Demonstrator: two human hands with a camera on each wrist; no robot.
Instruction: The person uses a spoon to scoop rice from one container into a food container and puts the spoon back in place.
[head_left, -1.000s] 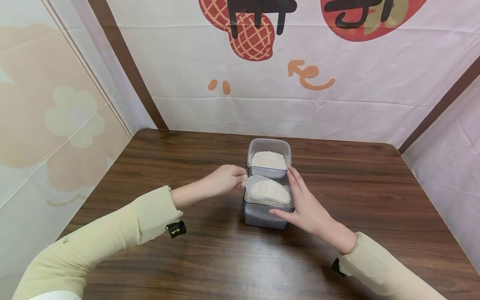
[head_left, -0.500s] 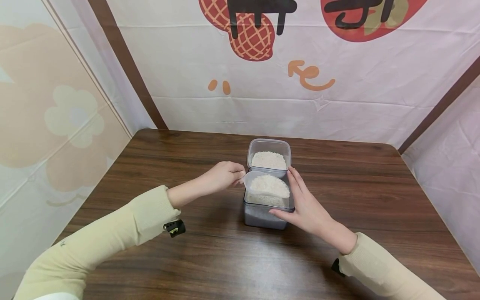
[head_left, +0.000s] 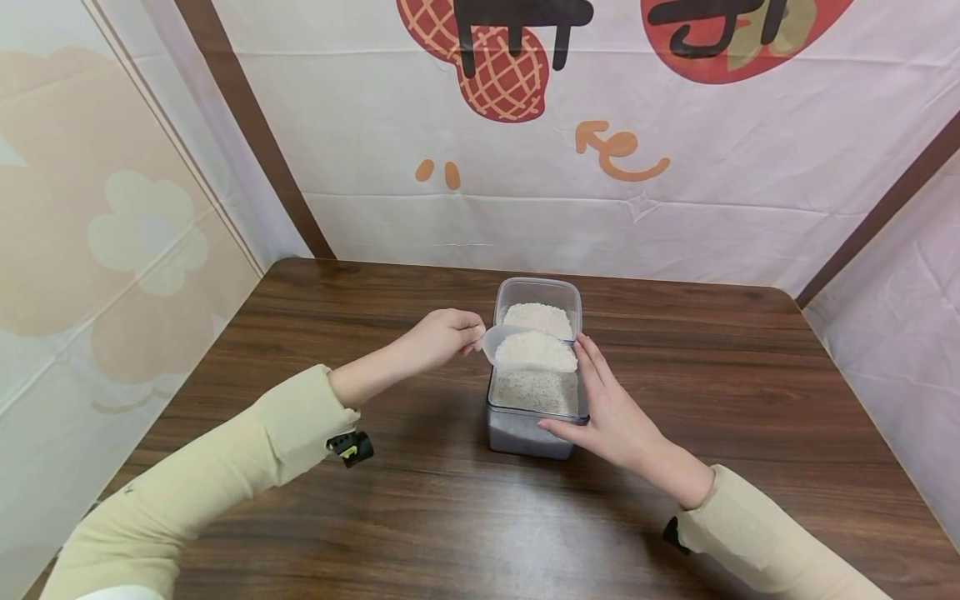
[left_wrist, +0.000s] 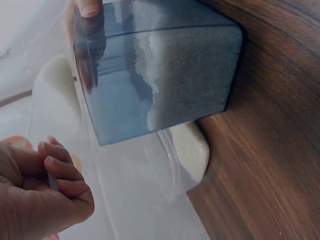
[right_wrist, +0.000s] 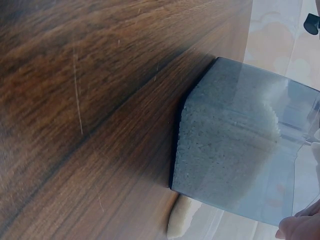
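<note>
My left hand (head_left: 444, 335) grips the handle of a translucent scoop (head_left: 491, 344), which carries a heaped load of white rice (head_left: 536, 350). The scoop hangs above the far part of a bluish clear rice container (head_left: 531, 437), overlapping its back rim in the head view. Through the wall in the left wrist view, the rice inside slopes unevenly. My right hand (head_left: 621, 423) holds the container at its right side, thumb at the near rim and fingers along the side toward the far corner. Directly behind stands a smaller clear tub (head_left: 537, 292) with rice in it.
Both containers stand on a dark wood-grain table (head_left: 712, 400). A printed fabric backdrop (head_left: 360, 125) rises behind the table's far edge, with more fabric at both sides. Black straps with small devices (head_left: 350, 447) sit at the sleeve cuffs.
My left hand has lifted the rice-filled scoop out of the container and moved it away from me, toward the back tub. My right hand stays in place on the container.
</note>
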